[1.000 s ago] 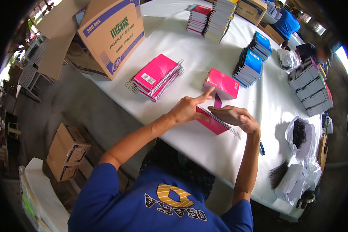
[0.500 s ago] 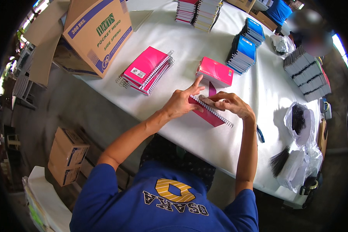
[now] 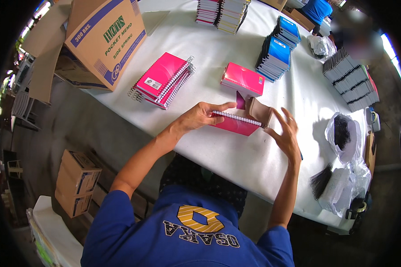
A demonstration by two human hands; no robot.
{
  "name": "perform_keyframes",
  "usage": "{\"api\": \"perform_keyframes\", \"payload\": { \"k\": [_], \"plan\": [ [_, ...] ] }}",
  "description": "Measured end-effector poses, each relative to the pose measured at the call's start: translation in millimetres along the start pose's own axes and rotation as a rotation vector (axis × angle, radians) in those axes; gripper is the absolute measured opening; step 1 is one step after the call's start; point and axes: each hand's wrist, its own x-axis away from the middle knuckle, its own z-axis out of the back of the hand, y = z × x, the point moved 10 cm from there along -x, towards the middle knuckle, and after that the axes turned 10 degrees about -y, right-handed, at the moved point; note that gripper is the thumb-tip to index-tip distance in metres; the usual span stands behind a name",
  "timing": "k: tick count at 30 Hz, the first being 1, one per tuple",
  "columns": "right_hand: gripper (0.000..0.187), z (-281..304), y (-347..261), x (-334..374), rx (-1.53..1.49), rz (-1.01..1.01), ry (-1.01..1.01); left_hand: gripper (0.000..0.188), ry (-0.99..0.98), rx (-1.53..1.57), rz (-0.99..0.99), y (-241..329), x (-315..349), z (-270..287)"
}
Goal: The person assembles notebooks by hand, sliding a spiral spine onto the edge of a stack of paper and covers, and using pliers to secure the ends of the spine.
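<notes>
Grey floor [image 3: 116, 124]; bright opening [image 3: 392, 55] (glaring white) far right

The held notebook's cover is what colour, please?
The cover is pinkish red, best seen in the head view.

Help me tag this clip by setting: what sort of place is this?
Probably a workshop where notebooks are bound or packed: a pink spiral notebook in the left hand, stacked blue notebooks on the white table, and a large open cardboard box.

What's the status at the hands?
Left hand gripping pink notebook, wire coil uppermost. Right hand spread by coil's right end, contact unclear. Brown piece close behind coil; pink stack beyond.
</notes>
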Motion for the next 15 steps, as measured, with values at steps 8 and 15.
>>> {"api": "perform_keyframes", "payload": {
  "k": [8,15],
  "plan": [
    [0.053,-7,66,118,0.329,-0.342,0.29,0.058,0.102,-0.489,-0.122,37,-4,-28],
    [0.054,9,-106,95,-0.04,0.036,0.312,0.066,0.299,-0.996,-0.148,82,-2,-73]
  ]
}}
